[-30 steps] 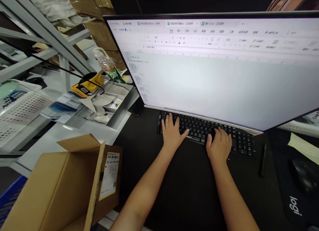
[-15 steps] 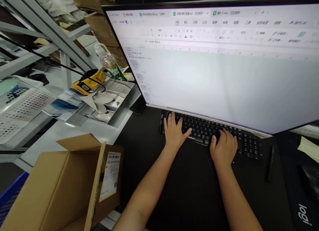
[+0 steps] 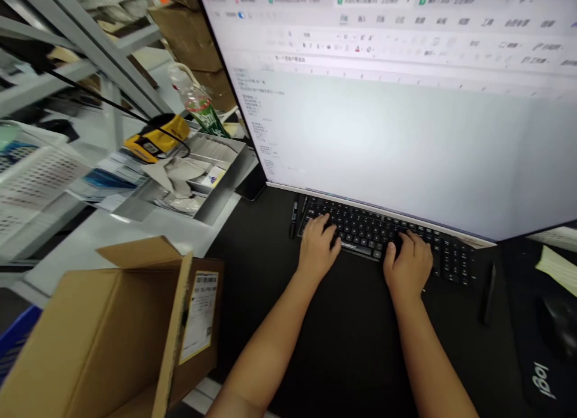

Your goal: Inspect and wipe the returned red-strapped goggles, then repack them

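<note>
A black keyboard [image 3: 360, 233] lies on the dark desk under a large monitor [image 3: 383, 129], which shows a spreadsheet or document window with tabs. On the keyboard's left end rests my left hand [image 3: 318, 246], fingers bent a little and apart on the keys. My right hand [image 3: 409, 264] is over the right part of the letter keys, its thumb apart from the other fingers. Neither hand holds anything. A black marker [image 3: 294, 218] lies just left of the keyboard, and a dark pen [image 3: 488, 295] is right of my right hand.
At the lower left stands an open cardboard box [image 3: 108, 334] with a label. Behind it are a grey tray [image 3: 220, 195] of papers, a yellow tape-like tool [image 3: 157, 138], a green-labelled bottle [image 3: 202, 111] and a phone [image 3: 251, 182]. A mouse [image 3: 561, 325] is at the right.
My left hand's fingers have drawn in from a wider spread and shifted slightly on the keys. My right hand stays nearly in place. The view has tilted slightly downward.
</note>
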{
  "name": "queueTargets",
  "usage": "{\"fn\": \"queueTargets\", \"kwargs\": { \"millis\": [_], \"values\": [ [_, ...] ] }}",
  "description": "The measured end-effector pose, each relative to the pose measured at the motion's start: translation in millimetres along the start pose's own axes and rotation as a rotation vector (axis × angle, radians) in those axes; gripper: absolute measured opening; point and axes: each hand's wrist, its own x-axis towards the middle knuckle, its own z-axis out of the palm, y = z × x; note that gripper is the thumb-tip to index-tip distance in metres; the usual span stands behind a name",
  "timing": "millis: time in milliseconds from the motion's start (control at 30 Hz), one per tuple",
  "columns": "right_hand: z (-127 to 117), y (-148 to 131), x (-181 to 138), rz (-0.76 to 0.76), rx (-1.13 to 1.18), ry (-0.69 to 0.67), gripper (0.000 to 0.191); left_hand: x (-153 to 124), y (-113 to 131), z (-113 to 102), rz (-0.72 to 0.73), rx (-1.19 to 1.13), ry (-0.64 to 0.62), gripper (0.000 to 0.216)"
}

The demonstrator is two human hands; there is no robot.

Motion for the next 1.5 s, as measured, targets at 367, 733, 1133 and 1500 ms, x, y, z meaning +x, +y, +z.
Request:
{"fn": "queueTargets", "kwargs": {
  "millis": [367, 733, 1133, 1500],
  "values": [
    [2.3, -67.7, -3.6, -0.132, 0.139, -0.136, 0.034, -0.9, -18.3, -5.6, -0.011, -0.069, 0.184, 0.033],
    [-2.3, -44.4, -4.6, 0.174, 0.135, 0.124, 0.027, 1.0, -15.4, -4.5, 0.065, -0.071, 0.124, 0.04],
    [-0.2, -45.4, -0.6, 0.164, -0.016, 0.019, 0.033, 1.1, -6.1, -1.0, 0.058, -0.097, 0.0, 0.023],
    [12.0, -75.7, -3.2, -0.173, 0.12, -0.202, 0.04, -0.8, -7.4, 0.1, 0.052, -0.107, -0.024, 0.022]
  ]
}}
